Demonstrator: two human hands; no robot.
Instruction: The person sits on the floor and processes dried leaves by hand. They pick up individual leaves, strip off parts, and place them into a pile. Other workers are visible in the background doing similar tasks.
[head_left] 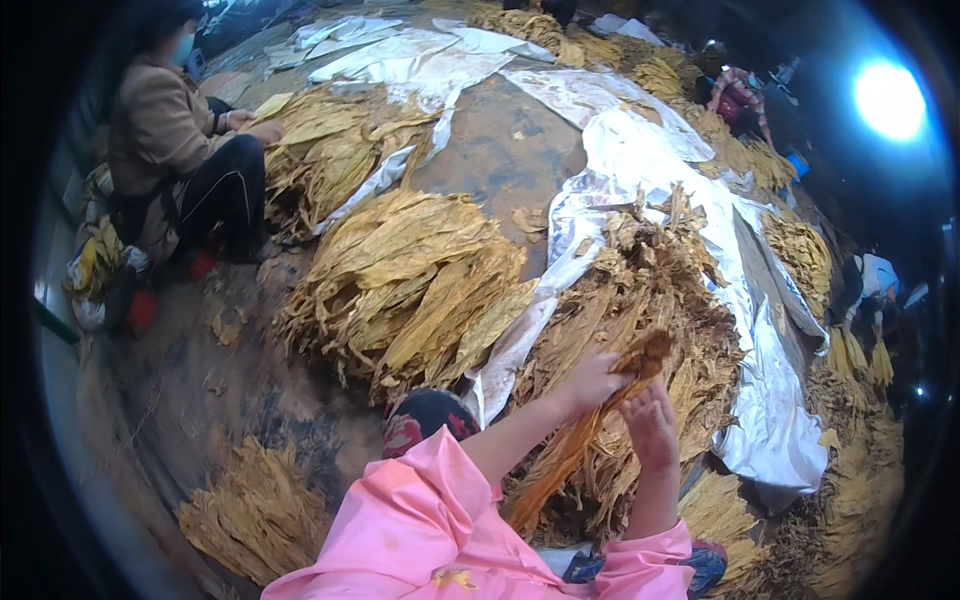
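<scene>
Two hands work one long dried leaf over the lap — the left hand (590, 385) is pinched on its upper end, the right hand (650, 425) is closed around the leaf (575, 445) just below. It looks light, limp and brittle, best taken by the stem end — beyond lies the brown leaf pile (650, 300) on silver sheeting (770, 400)

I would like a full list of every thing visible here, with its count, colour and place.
dried leaf held: one, orange-brown, between both hands
brown leaf pile: one, on the sheet ahead
yellow leaf pile: one, centre floor
small leaf pile: one, yellow, lower left
silver sheet: one, right side
seated person: one, brown jacket, upper left
left hand: grips the leaf top
right hand: on the leaf, lower
</scene>
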